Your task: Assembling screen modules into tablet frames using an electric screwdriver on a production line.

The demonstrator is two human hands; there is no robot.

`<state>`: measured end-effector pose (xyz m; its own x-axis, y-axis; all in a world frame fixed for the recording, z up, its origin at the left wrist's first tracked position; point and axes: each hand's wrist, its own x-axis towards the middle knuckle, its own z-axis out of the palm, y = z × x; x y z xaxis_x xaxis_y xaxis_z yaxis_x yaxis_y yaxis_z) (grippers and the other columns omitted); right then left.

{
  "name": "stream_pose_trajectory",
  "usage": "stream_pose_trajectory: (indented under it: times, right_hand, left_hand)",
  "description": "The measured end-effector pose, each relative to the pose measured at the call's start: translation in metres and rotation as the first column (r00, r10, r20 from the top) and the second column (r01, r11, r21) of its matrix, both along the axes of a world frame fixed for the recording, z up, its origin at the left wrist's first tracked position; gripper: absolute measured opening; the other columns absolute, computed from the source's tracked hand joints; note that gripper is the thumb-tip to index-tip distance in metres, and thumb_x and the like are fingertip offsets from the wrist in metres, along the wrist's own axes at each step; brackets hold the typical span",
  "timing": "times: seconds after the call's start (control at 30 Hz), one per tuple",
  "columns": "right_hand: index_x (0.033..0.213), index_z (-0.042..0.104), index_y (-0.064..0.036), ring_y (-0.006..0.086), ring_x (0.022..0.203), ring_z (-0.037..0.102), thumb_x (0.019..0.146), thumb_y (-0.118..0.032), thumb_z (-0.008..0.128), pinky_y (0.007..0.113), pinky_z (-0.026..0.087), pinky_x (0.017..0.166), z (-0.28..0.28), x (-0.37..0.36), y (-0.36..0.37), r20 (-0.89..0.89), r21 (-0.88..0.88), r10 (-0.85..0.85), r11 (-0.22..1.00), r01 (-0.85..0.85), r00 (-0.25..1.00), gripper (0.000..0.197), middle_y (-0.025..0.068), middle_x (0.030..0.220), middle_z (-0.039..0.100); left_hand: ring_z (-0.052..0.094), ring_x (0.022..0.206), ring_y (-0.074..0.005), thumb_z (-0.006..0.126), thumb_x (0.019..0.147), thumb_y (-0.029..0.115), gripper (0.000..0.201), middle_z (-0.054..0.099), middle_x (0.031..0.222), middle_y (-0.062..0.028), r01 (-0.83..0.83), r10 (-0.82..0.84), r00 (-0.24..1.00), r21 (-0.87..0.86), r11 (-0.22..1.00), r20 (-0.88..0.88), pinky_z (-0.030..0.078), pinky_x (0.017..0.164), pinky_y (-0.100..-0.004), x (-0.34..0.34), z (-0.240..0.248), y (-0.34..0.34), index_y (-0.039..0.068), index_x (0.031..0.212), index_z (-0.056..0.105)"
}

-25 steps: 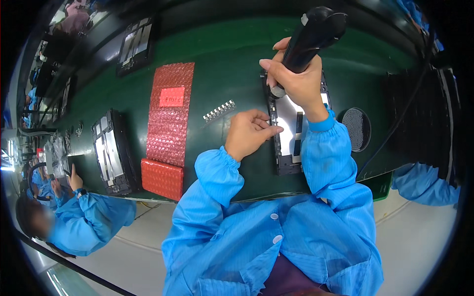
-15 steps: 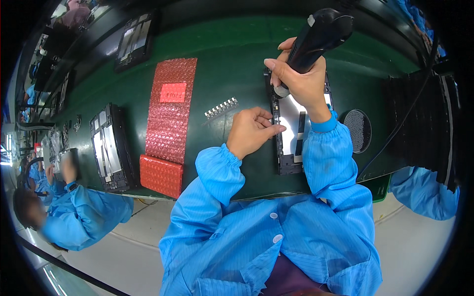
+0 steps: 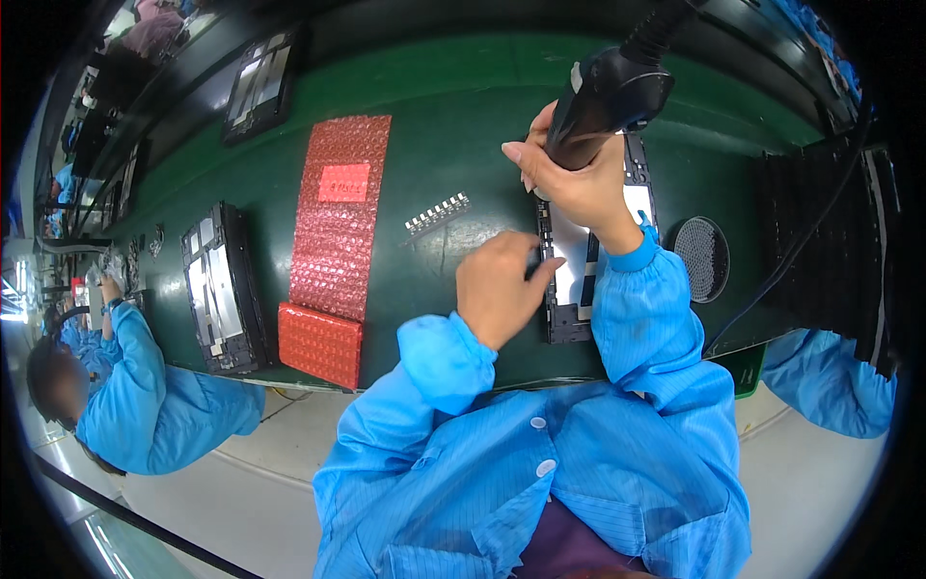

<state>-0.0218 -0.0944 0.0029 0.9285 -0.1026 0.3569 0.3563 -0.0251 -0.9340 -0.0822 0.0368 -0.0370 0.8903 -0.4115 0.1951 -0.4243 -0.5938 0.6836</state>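
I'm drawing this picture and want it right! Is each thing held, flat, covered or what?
Right hand: closed around the black tool.
Black tool: held, tilted.
Middle device: lying silver side up, partly hidden.
Left hand: fingers bent at the middle device's edge; grip unclear.
Left device: silver side up, untouched.
Small parts: lined up, untouched.
Red bubble wrap: spread flat.
Round dish: uncovered.

An electronics assembly workshop: a green bench [image 3: 444, 106] across the frame, flat panel units [image 3: 221, 280] at left and upper left, a black handheld tool [image 3: 612, 92] at upper right, a blue-smocked co-worker [image 3: 159, 400] at lower left
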Motion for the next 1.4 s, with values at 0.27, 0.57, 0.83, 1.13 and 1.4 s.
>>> stream_pose_trajectory:
  times: [0.27, 0.57, 0.83, 1.13, 1.4]
  right_hand:
    - [0.089, 0.055, 0.0001, 0.0068, 0.053, 0.055, 0.072, -0.003, 0.073, 0.020, 0.043, 0.047, 0.012, -0.001, -0.008, 0.015, 0.182, -0.032, 0.983, 0.028, 0.999, 0.025, 0.0014, 0.061, 0.058]
    - [0.080, 0.055, -0.0022, 0.0019, 0.061, 0.048, 0.072, -0.009, 0.074, 0.020, 0.037, 0.051, 0.019, -0.044, -0.042, 0.038, 0.287, 0.011, 0.958, -0.021, 0.999, 0.022, -0.0013, 0.065, 0.054]
    - [0.080, 0.053, -0.0034, 0.0040, 0.062, 0.045, 0.071, -0.007, 0.075, 0.022, 0.037, 0.055, 0.011, -0.077, -0.058, -0.063, 0.341, 0.120, 0.936, -0.091, 0.991, 0.024, -0.0029, 0.067, 0.052]
    - [0.083, 0.053, -0.0034, 0.0061, 0.059, 0.049, 0.070, -0.009, 0.076, 0.023, 0.040, 0.054, 0.003, -0.076, -0.072, -0.055, 0.329, 0.144, 0.937, -0.119, 0.988, 0.027, -0.0004, 0.065, 0.054]
    - [0.104, 0.048, -0.0041, 0.0070, 0.056, 0.053, 0.075, 0.005, 0.068, 0.022, 0.044, 0.050, -0.013, -0.089, -0.082, -0.155, 0.321, 0.106, 0.946, -0.051, 0.982, 0.037, -0.0002, 0.068, 0.055]
  left_hand:
    - [0.044, 0.119, -0.0326, 0.072, 0.067, 0.023, 0.042, 0.051, 0.124, -0.0125, 0.521, -0.537, 0.826, 0.134, 0.843, 0.170, 0.031, 0.097, -0.0570, -0.052, 0.006, -0.004, 0.007, 0.104, 0.061]
    - [0.037, 0.125, -0.0393, 0.054, 0.054, -0.015, 0.062, 0.045, 0.132, -0.0144, 0.572, -0.669, 0.729, 0.407, 0.712, 0.147, 0.041, 0.098, -0.0394, 0.097, 0.022, 0.030, 0.006, 0.112, 0.060]
    - [0.042, 0.123, -0.0341, 0.057, 0.053, -0.014, 0.060, 0.053, 0.123, -0.0138, 0.762, -0.839, 0.480, 0.352, 0.543, 0.254, 0.038, 0.101, -0.0416, 0.184, 0.007, -0.065, 0.001, 0.111, 0.058]
    - [0.043, 0.122, -0.0305, 0.060, 0.059, -0.008, 0.059, 0.052, 0.124, -0.0136, 0.640, -0.789, 0.420, 0.470, 0.608, 0.449, 0.035, 0.103, -0.0385, 0.207, -0.013, -0.158, 0.001, 0.116, 0.054]
    - [0.043, 0.120, -0.0350, 0.060, 0.071, 0.007, 0.049, 0.049, 0.124, -0.0221, 0.467, -0.643, 0.582, 0.443, 0.765, 0.497, 0.036, 0.101, -0.0428, 0.183, 0.004, -0.144, 0.000, 0.120, 0.052]
